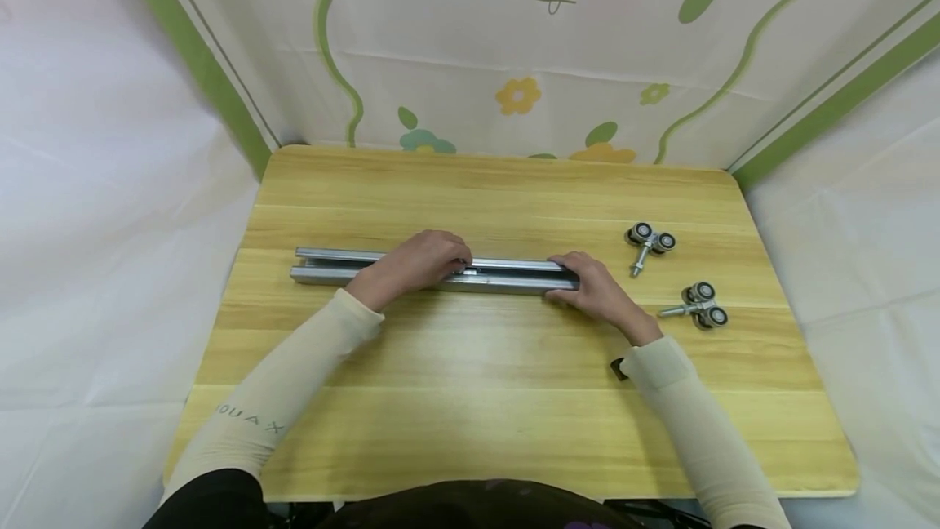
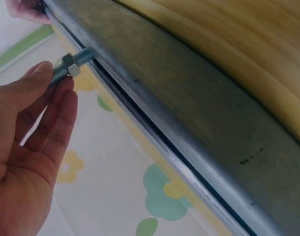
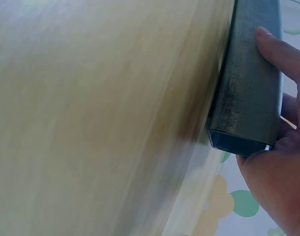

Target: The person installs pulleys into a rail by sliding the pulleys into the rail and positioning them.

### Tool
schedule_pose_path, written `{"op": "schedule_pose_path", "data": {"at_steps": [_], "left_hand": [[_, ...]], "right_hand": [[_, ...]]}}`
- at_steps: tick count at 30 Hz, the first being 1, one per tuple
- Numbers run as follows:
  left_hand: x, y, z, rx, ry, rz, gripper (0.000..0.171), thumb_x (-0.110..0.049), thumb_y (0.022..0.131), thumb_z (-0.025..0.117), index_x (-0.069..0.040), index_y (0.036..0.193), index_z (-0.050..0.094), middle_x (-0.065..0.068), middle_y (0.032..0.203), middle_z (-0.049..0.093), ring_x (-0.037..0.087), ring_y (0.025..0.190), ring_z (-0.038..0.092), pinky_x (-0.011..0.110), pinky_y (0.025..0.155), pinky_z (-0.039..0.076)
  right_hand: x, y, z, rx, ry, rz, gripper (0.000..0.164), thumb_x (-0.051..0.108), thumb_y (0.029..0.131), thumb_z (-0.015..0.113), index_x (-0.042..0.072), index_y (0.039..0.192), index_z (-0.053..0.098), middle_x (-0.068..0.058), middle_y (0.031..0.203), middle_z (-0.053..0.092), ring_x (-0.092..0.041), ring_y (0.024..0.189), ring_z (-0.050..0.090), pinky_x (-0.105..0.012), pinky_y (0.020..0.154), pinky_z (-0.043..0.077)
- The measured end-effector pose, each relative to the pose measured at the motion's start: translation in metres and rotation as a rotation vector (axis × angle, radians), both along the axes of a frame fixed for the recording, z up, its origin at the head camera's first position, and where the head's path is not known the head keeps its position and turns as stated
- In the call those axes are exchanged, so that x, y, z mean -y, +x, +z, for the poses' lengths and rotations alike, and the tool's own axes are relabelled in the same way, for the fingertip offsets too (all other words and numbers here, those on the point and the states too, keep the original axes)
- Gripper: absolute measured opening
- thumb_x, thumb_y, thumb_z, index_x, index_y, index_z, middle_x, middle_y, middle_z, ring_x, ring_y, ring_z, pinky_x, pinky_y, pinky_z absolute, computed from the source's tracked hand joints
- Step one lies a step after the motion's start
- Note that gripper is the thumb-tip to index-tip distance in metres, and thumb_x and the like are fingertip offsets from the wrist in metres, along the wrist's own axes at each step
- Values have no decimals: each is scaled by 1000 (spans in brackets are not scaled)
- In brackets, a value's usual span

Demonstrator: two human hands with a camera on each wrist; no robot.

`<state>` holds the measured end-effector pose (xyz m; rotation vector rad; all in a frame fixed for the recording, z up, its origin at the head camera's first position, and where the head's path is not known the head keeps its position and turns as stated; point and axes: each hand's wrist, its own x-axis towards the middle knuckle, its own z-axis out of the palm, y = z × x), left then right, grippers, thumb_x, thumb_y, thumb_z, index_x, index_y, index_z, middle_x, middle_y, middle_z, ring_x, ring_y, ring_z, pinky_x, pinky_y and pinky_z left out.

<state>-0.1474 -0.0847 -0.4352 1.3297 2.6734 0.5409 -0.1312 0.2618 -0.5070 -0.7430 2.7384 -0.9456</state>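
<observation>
One slotted rail lies slot upward with tabletop on all sides, well apart from the near edge; left hand pinches a nutted bolt at the slot, right hand grips the rail's right end

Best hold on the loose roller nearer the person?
Likely its bolt, pinched across the shaft from above, coming in from the left. It sticks out leftward, slim and exposed; the wheels at the other end would probably turn under a grip. The right hand is nearer, but it holds the rail.
</observation>
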Motion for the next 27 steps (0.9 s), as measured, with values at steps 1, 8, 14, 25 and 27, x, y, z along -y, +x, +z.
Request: {"op": "schedule_pose_path", "data": {"at_steps": [1, 8, 14, 25, 27], "left_hand": [[1, 0, 0, 1, -2, 3, 15, -5, 91, 63, -8, 99, 76, 2, 96, 73, 14, 89, 67, 30, 81, 56], [9, 0, -4, 0, 32, 8, 14, -3, 90, 64, -7, 97, 76, 3, 95, 74, 15, 89, 67, 31, 79, 56], [18, 1, -4, 6, 61, 35, 15, -2, 88, 66, -6, 98, 77, 4, 96, 75, 15, 89, 68, 30, 80, 56], [33, 7, -4, 35, 75, 90, 16, -2, 88, 67, -6, 99, 77, 4, 99, 75, 15, 91, 68, 31, 81, 56], [36, 7, -3, 40, 78, 100, 16, -2, 88, 67, -7, 99, 78, 3, 99, 75, 15, 91, 68, 31, 81, 56]], "right_hand": [[0, 0, 0, 2, 2, 1, 67, 36, 78, 79, 8, 135, 58, -11, 125, 63, -25, 109, 57, -46, 92, 47], [0, 1, -1, 2, 6, 6, 67, 37, 79, 78, 7, 136, 57, -12, 127, 62, -27, 111, 56, -48, 93, 47], [0, -1, -2, -24, -2, 7, 66, 35, 79, 79, 8, 135, 58, -12, 126, 63, -26, 110, 56, -48, 92, 47], [0, 1, -2, -13, -10, 1, 66, 34, 78, 80, 9, 135, 58, -10, 124, 64, -25, 108, 57, -46, 90, 47], [0, 0, -2, -13, -13, 0, 66, 33, 78, 80, 9, 135, 58, -10, 123, 64, -24, 106, 57, -45, 89, 48]]}}
